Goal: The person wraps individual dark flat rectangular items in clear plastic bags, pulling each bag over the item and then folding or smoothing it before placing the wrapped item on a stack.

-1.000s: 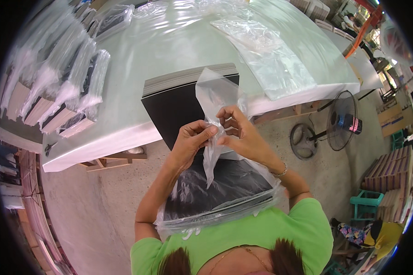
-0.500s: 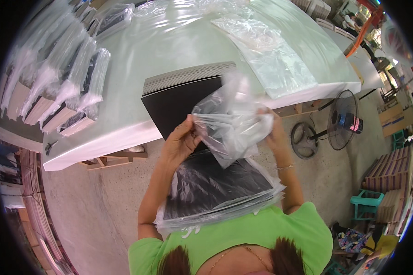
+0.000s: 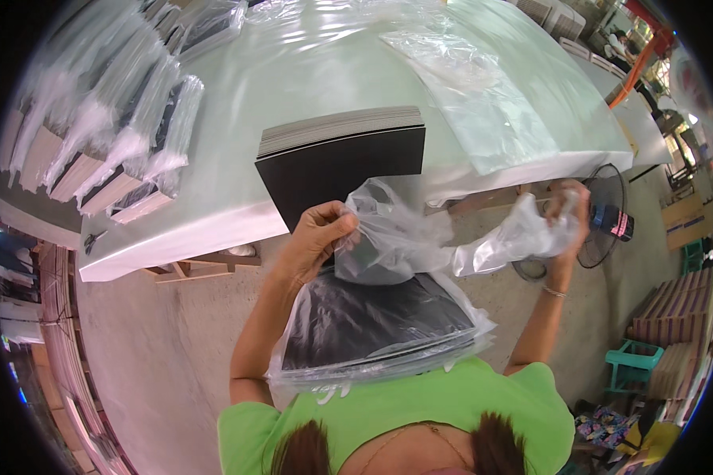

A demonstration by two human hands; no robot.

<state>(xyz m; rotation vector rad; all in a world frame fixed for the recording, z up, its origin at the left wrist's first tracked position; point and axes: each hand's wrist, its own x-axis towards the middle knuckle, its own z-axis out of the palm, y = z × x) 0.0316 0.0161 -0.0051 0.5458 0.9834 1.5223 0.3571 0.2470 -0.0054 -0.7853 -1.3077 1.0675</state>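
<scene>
A clear plastic bag point(image 3: 400, 237) wraps a stack of black sheets point(image 3: 376, 321) that rests against my front. Its crumpled mouth stretches between my two hands. My left hand point(image 3: 318, 241) pinches one edge of the plastic. Farther out to the right, my right hand point(image 3: 569, 218) is closed on the drawn-out end, slightly blurred by motion. Just beyond the bag, a thick stack of black boards point(image 3: 341, 174) with grey edges sits at the table's front edge.
Bagged stacks point(image 3: 127, 170) stand in rows on the left of the pale covered table point(image 3: 214, 214). Flat plastic bags point(image 3: 491, 103) lie on its right. Small scissors point(image 3: 93, 241) are at the left corner. A fan point(image 3: 606, 218) and a green stool point(image 3: 634, 360) stand to the right.
My right hand has moved outward to the right, pulling the bag's end into a long twisted strip. My left hand stays near its place, still pinching the plastic.
</scene>
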